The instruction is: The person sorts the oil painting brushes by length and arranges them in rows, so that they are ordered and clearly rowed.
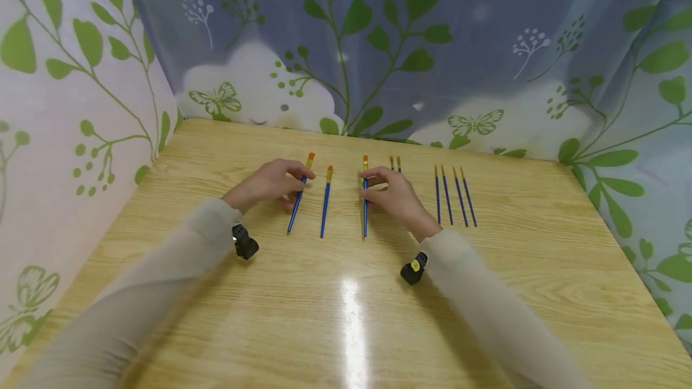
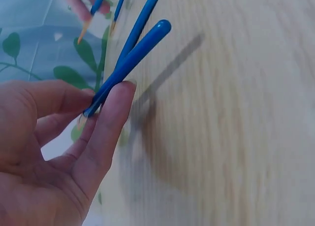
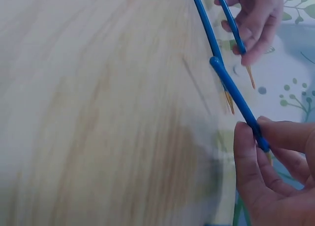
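My left hand (image 1: 274, 183) pinches a blue-handled paintbrush (image 1: 297, 209) between thumb and fingers, its orange bristles pointing to the back. In the left wrist view, that paintbrush (image 2: 133, 61) shows its rounded handle end raised over its shadow on the wood. A second blue paintbrush (image 1: 325, 209) lies on the table between the hands. My right hand (image 1: 397, 197) grips another orange-tipped paintbrush (image 1: 365, 215) near its ferrule; the right wrist view shows its handle (image 3: 236, 95) held between thumb and fingertips.
Right of the right hand, several thinner blue paintbrushes (image 1: 458, 197) lie in a row on the wooden table (image 1: 292, 317). Two more brush tips (image 1: 399, 162) show behind that hand, their handles mostly hidden. A leaf-patterned curtain (image 1: 378, 47) hangs along the table's back edge.
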Tool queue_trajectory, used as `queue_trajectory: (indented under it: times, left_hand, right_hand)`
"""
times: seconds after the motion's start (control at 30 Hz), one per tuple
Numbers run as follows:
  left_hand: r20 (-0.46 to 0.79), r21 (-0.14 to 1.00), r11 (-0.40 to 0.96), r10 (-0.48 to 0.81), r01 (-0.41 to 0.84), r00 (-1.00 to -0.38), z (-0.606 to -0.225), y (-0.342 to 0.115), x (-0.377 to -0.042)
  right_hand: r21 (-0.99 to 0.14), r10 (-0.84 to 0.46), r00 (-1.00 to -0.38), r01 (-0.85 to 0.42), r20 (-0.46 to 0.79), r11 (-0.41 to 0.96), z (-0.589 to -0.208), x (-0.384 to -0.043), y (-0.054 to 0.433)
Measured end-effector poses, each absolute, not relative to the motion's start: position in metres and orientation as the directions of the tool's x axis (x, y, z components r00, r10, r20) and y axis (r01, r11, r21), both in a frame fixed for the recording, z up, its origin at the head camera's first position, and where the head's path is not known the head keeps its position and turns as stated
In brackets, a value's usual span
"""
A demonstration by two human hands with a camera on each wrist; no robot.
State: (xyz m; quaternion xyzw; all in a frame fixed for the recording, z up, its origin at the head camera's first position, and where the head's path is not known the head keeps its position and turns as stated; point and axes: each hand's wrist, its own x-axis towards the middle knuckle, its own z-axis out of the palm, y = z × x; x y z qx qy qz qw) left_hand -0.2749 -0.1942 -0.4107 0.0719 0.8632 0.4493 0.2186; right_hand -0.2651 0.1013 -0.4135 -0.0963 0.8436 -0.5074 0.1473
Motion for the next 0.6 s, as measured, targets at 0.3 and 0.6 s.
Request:
queue_trajectory:
  times: [0.3,0.6]
  left_hand:
    - [-0.305,0.818,0.563,0.255,-0.116,-0.918,-0.413,-0.175,-0.269]
    - [-0.293,0.783,0.615,0.231,-0.094,-0.928,-0.414,-0.167,-0.264]
  right_hand:
    - [-0.892,-0.283,-0.945,0.017,-0.161,0.452,-0.426,-0.271,0.072]
    - [-0.882,-0.267,-0.943,0.051,-0.196,0.469,-0.428,-0.270,0.058]
